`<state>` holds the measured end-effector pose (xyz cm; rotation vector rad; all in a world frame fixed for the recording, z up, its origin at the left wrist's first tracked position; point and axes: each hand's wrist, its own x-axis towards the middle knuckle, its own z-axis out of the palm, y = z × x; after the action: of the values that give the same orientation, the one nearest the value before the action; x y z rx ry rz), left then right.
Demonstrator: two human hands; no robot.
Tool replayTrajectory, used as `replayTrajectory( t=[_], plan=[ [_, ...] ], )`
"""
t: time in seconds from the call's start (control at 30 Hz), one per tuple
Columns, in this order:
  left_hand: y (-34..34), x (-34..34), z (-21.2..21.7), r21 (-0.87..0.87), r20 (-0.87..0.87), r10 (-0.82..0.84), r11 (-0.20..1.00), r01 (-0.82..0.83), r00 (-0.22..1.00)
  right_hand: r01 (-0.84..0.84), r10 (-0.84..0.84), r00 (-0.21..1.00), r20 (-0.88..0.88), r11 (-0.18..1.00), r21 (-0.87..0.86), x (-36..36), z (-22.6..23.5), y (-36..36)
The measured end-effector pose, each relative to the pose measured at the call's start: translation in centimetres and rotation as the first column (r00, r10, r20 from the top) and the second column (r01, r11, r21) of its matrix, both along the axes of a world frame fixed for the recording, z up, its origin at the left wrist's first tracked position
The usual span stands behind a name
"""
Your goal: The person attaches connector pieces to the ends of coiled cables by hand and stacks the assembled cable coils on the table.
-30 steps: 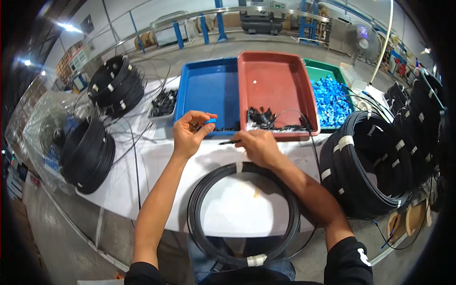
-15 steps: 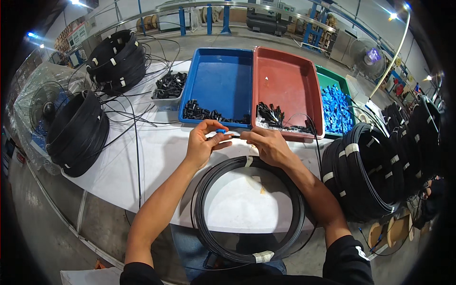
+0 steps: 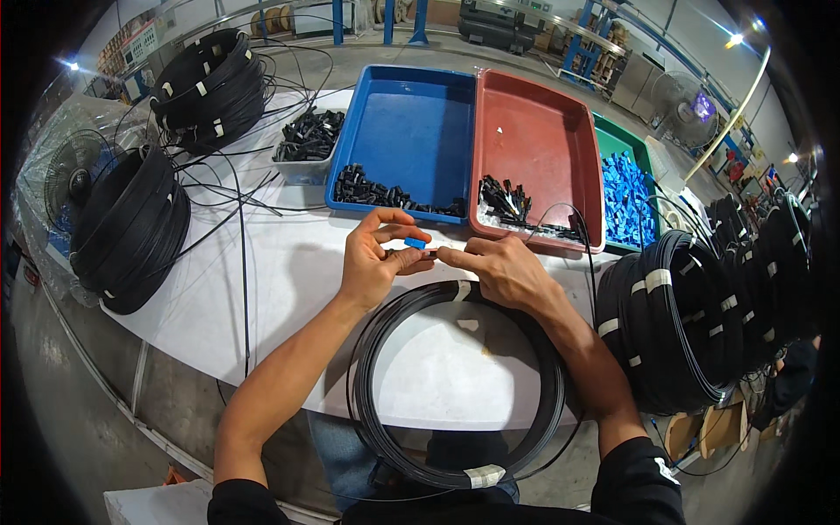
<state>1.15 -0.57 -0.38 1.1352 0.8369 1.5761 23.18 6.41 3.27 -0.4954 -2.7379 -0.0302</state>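
My left hand (image 3: 374, 262) is closed just in front of the blue tray, with a small blue plastic piece (image 3: 416, 243) held among its fingers. Between its thumb and a fingertip sits a small dark connector part (image 3: 430, 255). My right hand (image 3: 503, 269) meets it from the right, index fingertip at the dark part, other fingers curled; what they hold, if anything, is hidden. Below both hands lies a coil of black cable (image 3: 371, 394), bound with pale tape, reaching past the table's front edge toward my lap.
Black parts lie in a blue tray (image 3: 411, 131), a red tray (image 3: 538, 140) and a clear tub (image 3: 302, 172). A green tray (image 3: 621, 136) holds blue pieces. Cable coils stand on the left (image 3: 131, 236) and right (image 3: 630, 324) of the white table (image 3: 280, 289).
My right index finger has stretched out to the small dark part at my left fingertips. The left hand's upper fingers have lifted slightly around the blue piece. The view has shifted a little.
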Motion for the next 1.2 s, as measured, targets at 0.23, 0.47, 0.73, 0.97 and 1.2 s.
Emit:
replayTrajectory(
  t=[0.23, 0.47, 0.73, 0.97, 1.2],
  plan=[
    [0.0, 0.1, -0.2, -0.097, 0.165, -0.057, 0.993, 0.073, 0.985, 0.076, -0.066, 0.994, 0.082, 0.991, -0.114, -0.2, 0.6, -0.8],
    [0.0, 0.0, -0.3, -0.115, 0.204, -0.066, 0.989, 0.091, 0.977, 0.050, -0.043, 0.998, 0.044, 0.985, -0.165, 0.0, 0.7, -0.8],
    [1.2, -1.3, -1.0, 0.217, -0.278, 0.187, 0.968, -0.128, 0.942, 0.023, -0.065, 0.975, -0.214, 0.981, -0.193, 0.1, -1.3, 0.3],
    [0.6, -1.1, -0.3, 0.218, -0.396, 0.200, 0.969, -0.119, 0.896, 0.002, -0.057, 0.947, -0.317, 0.986, -0.169, -0.1, -1.8, 0.4],
    [0.5, -1.1, -0.4, 0.235, -0.424, 0.205, 0.966, -0.111, 0.882, -0.002, -0.051, 0.935, -0.351, 0.989, -0.147, -0.2, -2.4, 0.8]
  ],
)
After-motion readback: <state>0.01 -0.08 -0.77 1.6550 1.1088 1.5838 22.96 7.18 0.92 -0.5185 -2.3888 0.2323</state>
